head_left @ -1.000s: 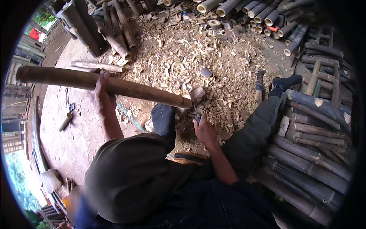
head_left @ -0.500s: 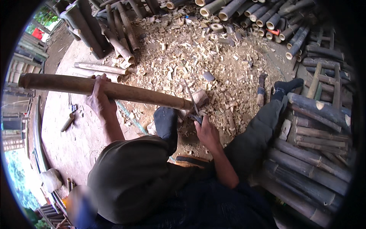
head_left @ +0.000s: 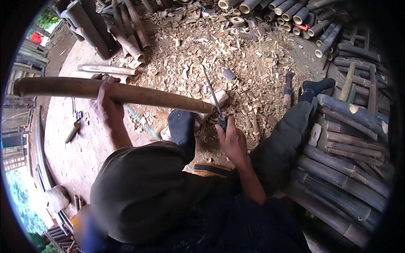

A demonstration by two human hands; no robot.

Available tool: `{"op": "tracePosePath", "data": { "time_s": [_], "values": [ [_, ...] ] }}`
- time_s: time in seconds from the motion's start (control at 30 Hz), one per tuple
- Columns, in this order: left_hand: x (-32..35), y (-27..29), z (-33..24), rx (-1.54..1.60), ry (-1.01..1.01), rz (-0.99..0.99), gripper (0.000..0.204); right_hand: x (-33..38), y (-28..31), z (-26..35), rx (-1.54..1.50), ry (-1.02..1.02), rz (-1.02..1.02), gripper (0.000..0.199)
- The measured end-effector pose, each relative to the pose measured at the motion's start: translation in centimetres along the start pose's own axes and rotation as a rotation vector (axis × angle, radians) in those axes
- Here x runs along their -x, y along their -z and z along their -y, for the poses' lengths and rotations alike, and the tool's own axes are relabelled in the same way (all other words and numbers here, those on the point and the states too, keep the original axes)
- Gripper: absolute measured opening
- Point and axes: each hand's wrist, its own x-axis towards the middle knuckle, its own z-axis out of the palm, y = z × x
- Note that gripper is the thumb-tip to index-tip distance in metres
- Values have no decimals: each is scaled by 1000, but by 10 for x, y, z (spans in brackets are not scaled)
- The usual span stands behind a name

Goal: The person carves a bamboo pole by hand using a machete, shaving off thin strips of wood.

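Observation:
A long brown bamboo pole [head_left: 156,95] slants across from the left edge to the middle, its right end resting at or near a short wooden block [head_left: 220,98]. My left hand [head_left: 106,96] is wrapped round the pole left of its middle. In my right hand [head_left: 232,141] is the dark handle of a long thin-bladed knife [head_left: 212,90]. The blade points up and away, passing just beside the pole's right end. I cannot tell whether it touches the bamboo. My dark-socked foot [head_left: 181,128] is below the pole, close to the block.
Wood chips [head_left: 190,55] cover the ground ahead. A tool with a wrapped handle [head_left: 288,89] lies near my other foot [head_left: 316,87]. Cut bamboo [head_left: 300,16] is piled at the far right, with more bamboo lengths [head_left: 341,179] along the right side. Upright dark pieces [head_left: 90,27] stand far left.
The knife's blade has swung into fuller view, longer and clear of the pole's end. My right hand has turned slightly and lowered a little. The pole has shifted slightly left.

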Motion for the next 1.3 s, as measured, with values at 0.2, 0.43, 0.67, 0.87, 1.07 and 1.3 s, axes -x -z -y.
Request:
{"op": "tracePosePath", "data": {
  "time_s": [0.2,0.43,0.67,0.87,1.07,1.3],
  "values": [
    [-4,7,1,73,-8,256,46,-2,-25,-11,-144,0,-116,40],
    [-3,-3,-3,-6,-23,-293,32,7,15,12,-59,-32,-49,40],
    [-1,-5,-5,-77,-85,-178,36,-3,-35,-15,-79,-89,-24,39],
    [3,-18,-10,-96,-77,-163,40,-6,1,12,-85,14,-79,36],
    [8,-17,-20,-135,-76,-176,39,-1,-36,-5,-196,16,-175,37],
    [7,-12,-11,-27,-136,-15,38,-2,15,26,-37,-120,25,37]
  ]
}}
